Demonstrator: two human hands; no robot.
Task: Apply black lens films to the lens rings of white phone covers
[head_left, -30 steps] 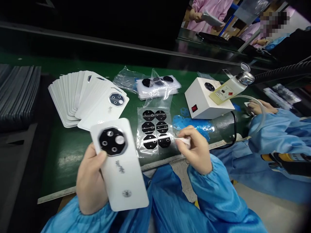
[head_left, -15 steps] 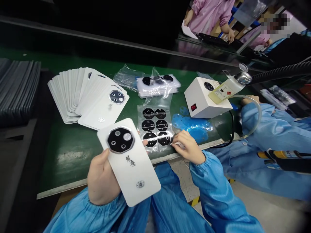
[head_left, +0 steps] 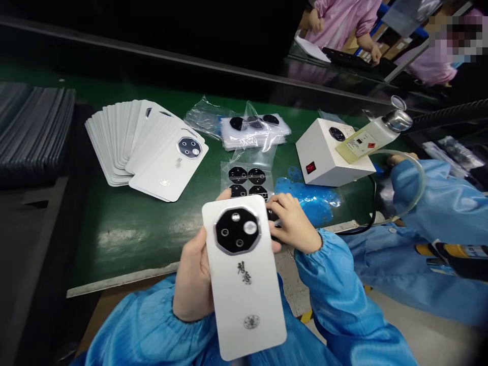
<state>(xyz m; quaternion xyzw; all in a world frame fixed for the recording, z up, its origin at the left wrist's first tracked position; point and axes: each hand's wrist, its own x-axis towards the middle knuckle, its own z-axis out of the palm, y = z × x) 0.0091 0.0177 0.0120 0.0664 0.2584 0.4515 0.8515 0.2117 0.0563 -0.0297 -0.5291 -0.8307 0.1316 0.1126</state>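
My left hand (head_left: pixel 194 277) is closed around a white phone back cover (head_left: pixel 247 290), held nearly upright with its outer face toward me. The cover carries a black octagonal camera panel (head_left: pixel 237 231) and dark printed marks. My right hand (head_left: pixel 293 221) is beside the cover's upper right edge, its fingers drawn together; what lies between them, if anything, I cannot make out. Behind the cover, a clear sheet of black octagonal camera lens stickers (head_left: pixel 238 175) lies on the green table, its lower part hidden.
At left, several white back covers (head_left: pixel 156 175) lie fanned out beside a row of dark trays (head_left: pixel 34 132). Bagged lens sheets (head_left: pixel 255 137) lie at the back. A white box (head_left: pixel 324 157) with a bottle (head_left: pixel 366 140) stands right, near blue film pieces (head_left: pixel 305 198). A co-worker's sleeve (head_left: pixel 419 190) is alongside.
My left hand has moved right with the back cover and turned it more upright. The cover now hides the lower lens stickers and comes close to my right hand.
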